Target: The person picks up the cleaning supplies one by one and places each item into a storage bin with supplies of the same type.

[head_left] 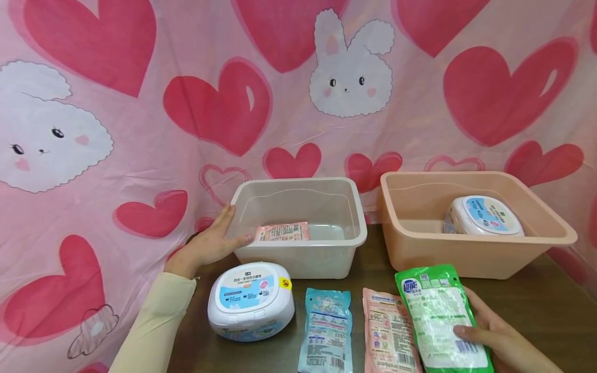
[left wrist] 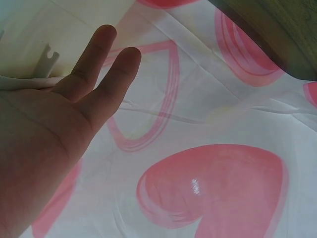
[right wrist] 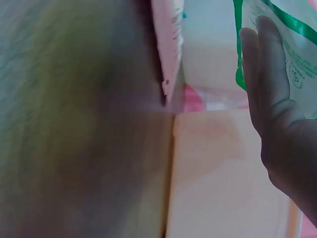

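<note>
My left hand (head_left: pixel 212 246) rests at the near left corner of a grey plastic basin (head_left: pixel 298 259). Its fingers are stretched along the outer side and its thumb lies by the front rim; two straight fingers (left wrist: pixel 111 82) show in the left wrist view. A pink packet (head_left: pixel 282 231) lies inside that basin. On the right, my right hand (head_left: pixel 489 326) holds a green and white packet (head_left: pixel 443 311), thumb on the face and fingers behind. Beneath and left of it is another pink packet (head_left: pixel 387 331). A blue packet (head_left: pixel 326 331) lies farther left on the table.
A white lidded tub (head_left: pixel 252 300) stands before the grey basin, close to my left forearm. At the right back is an orange basin (head_left: pixel 462 256) with a similar white tub (head_left: pixel 487 215) in it. A pink heart-patterned cloth (head_left: pixel 289 124) hangs behind the dark table (head_left: pixel 368 264).
</note>
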`<action>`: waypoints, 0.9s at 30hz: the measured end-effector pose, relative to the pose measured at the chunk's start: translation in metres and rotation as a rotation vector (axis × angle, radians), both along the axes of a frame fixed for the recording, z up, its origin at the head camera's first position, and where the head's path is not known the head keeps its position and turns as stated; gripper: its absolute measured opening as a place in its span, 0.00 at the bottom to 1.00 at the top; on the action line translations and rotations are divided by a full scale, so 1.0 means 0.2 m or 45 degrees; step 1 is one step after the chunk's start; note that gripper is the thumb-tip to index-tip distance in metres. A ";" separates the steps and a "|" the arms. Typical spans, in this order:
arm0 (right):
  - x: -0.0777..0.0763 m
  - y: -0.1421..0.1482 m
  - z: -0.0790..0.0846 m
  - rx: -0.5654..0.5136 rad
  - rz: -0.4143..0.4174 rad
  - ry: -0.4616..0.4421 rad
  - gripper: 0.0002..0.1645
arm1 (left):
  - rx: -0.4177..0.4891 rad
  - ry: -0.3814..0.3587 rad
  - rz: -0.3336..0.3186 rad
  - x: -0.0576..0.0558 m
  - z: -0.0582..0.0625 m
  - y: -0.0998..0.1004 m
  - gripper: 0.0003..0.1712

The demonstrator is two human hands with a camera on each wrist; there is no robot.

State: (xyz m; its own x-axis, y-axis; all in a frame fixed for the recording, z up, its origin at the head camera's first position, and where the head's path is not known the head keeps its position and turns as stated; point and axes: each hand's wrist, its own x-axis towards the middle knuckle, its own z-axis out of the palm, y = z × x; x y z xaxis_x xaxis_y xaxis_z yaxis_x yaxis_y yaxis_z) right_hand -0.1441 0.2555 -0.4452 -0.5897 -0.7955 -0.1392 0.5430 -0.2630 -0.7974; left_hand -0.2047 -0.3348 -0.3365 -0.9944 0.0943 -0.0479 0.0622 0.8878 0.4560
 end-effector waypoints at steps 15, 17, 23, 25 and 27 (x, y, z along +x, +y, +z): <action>0.00 -0.06 0.13 -0.129 0.005 0.106 0.47 | 0.090 0.035 -0.040 0.00 -0.02 -0.01 0.65; -0.01 -0.07 0.13 -0.130 -0.003 0.173 0.45 | 0.094 0.033 -0.037 0.00 -0.02 -0.01 0.65; -0.03 -0.09 0.17 0.023 -0.090 0.358 0.44 | 0.069 0.030 -0.030 0.01 -0.01 -0.01 0.66; -0.04 -0.10 0.19 0.054 -0.099 0.373 0.44 | 0.063 0.028 -0.030 0.01 -0.01 -0.01 0.66; -0.05 -0.10 0.21 0.050 -0.091 0.375 0.44 | 0.059 0.024 -0.027 0.01 -0.01 -0.01 0.66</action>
State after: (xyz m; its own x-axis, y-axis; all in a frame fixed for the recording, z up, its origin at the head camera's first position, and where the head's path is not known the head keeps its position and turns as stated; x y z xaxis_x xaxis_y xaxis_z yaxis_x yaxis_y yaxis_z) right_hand -0.1548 0.2350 -0.4034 -0.6635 -0.7480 0.0161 0.2683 -0.2580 -0.9281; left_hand -0.2032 -0.3358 -0.3380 -0.9928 0.1172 -0.0242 0.0899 0.8640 0.4954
